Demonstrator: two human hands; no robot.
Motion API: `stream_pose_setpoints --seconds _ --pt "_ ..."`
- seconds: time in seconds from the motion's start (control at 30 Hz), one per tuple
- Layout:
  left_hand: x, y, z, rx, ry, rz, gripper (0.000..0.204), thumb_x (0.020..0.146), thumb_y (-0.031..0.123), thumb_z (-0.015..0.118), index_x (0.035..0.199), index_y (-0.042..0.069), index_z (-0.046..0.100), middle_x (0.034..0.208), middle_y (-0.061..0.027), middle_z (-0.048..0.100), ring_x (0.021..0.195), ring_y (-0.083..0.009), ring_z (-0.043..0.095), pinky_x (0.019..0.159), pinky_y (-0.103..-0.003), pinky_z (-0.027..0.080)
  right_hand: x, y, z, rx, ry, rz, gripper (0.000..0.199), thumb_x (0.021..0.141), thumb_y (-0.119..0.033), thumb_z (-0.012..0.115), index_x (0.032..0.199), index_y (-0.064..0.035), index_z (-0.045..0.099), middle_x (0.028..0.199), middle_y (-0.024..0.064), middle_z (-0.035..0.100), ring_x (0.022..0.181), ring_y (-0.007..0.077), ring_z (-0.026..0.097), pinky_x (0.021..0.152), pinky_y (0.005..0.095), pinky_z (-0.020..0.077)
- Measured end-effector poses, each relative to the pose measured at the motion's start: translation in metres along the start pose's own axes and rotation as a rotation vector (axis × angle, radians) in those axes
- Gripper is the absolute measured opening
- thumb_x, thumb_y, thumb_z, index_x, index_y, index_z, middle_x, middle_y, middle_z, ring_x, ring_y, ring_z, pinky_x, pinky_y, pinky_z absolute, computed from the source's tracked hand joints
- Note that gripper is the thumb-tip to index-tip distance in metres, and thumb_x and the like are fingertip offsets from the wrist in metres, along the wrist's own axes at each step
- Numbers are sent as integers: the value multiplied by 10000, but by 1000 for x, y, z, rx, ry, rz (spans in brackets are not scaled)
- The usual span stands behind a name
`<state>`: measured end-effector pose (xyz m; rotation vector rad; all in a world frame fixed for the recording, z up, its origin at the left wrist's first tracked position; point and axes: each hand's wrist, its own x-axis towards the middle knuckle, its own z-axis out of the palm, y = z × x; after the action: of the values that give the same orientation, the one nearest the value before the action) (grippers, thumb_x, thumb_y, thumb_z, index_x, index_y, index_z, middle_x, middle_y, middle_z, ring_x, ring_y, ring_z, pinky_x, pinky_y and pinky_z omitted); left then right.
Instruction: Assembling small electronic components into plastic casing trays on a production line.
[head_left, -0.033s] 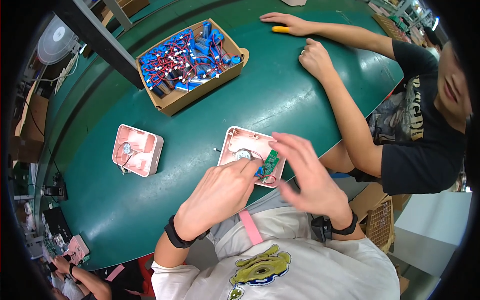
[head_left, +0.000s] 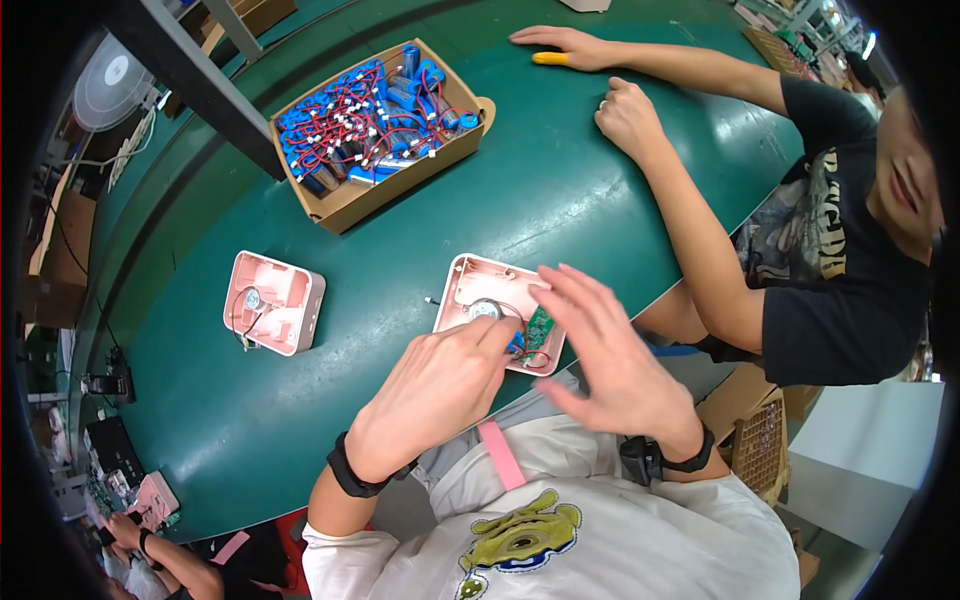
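Right hand [head_left: 620, 350]: fingers spread wide, holding nothing; I note its thumb shifted slightly left, nearer the pink case [head_left: 482, 276], which I judge brings it closer to the work. Left hand [head_left: 440, 370]: fingers bunched narrow at a blue part [head_left: 515, 345]; I cannot tell whether gripped. Pink case: open, by the table's [head_left: 200, 420] near edge; contains round silver part [head_left: 485, 310], green board [head_left: 540, 326]. Second pink case [head_left: 310, 305], farther left: round metal part [head_left: 253, 299]. Carton [head_left: 400, 186], toward far edge: blue cells [head_left: 400, 96], red leads.
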<state>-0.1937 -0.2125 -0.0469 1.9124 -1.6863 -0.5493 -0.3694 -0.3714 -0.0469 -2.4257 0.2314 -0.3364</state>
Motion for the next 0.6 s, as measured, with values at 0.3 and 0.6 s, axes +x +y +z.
stream_pose_setpoints --seconds 0.3,0.6 --pt "-32 -8 -30 -77 262 -145 289 924 7 698 1213 12 686 862 -138 691 678 -243 687 582 -379 523 18 -5 47 -292 1 15 1002 726 -217 901 1563 -16 386 1542 301 384 1396 507 417 1158 576 378" --pt "-146 -113 -99 82 921 -581 272 957 106 753 1207 10 703 1012 -38 667 714 -91 552 620 -247 438 76 47 -8 -309 231 168 836 710 -188 882 1421 -4 483 1370 259 523 1272 457 499 1085 500 443"
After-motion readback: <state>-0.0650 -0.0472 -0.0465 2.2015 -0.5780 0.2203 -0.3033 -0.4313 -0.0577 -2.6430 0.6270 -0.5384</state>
